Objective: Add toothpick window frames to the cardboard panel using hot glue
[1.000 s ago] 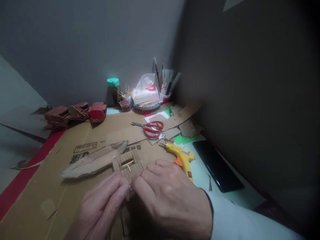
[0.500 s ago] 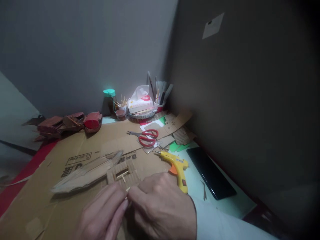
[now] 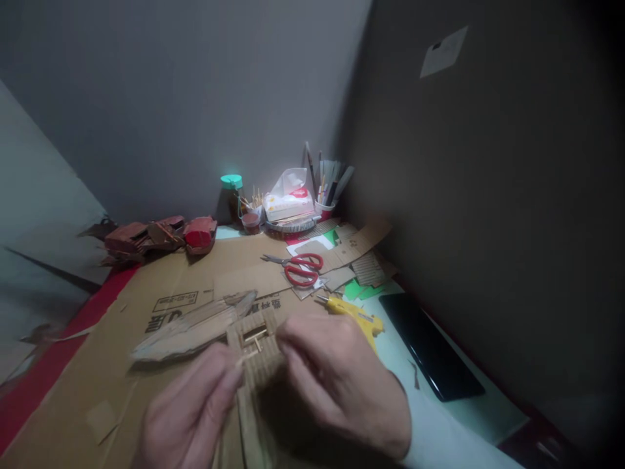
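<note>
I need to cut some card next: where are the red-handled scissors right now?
In the head view, the red-handled metal scissors lie on the flat brown cardboard sheet, right of centre, just behind the yellow glue gun and beyond both hands.

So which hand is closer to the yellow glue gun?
Right. The right hand sits just in front of the yellow glue gun, partly hiding its handle. The left hand is farther off, on the other side of the small cardboard piece both hands hold.

Both hands are bare, without gloves or rings. A pale white long sleeve covers the right forearm, entering from five o'clock.
</note>
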`<control>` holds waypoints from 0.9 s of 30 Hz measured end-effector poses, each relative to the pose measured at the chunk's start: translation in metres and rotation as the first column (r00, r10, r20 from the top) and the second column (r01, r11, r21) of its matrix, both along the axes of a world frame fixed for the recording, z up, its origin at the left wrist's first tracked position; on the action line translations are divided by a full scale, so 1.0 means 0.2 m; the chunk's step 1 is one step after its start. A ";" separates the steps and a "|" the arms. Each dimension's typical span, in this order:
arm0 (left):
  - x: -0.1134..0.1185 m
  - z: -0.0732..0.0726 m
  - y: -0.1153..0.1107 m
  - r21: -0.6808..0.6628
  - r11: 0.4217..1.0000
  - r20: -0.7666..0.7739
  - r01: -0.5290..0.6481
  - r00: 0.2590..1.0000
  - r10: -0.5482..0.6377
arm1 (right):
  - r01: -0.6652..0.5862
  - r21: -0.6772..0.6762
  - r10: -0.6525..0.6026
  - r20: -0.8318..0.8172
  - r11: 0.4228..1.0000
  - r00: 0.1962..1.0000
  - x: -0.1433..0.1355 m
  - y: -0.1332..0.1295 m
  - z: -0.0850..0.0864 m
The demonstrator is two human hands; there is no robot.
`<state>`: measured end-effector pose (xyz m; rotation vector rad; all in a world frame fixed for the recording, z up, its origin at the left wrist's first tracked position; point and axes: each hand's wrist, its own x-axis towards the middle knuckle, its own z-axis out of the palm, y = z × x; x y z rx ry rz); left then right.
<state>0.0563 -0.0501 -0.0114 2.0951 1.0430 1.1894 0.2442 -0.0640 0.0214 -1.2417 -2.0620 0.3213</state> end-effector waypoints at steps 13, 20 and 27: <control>-0.10 0.05 0.07 -0.217 0.947 0.158 0.238 0.965 -0.207 | -0.270 0.039 0.273 -0.127 0.962 0.954 0.07 0.00 0.08; -0.08 0.04 0.08 -0.180 0.937 0.080 0.298 0.954 -0.288 | -0.282 0.046 0.284 -0.272 0.958 0.919 -0.01 0.07 0.06; -0.04 0.04 0.04 -0.131 0.958 0.021 0.254 0.967 -0.254 | -0.294 0.093 0.306 -0.397 0.951 0.865 -0.01 0.07 -0.01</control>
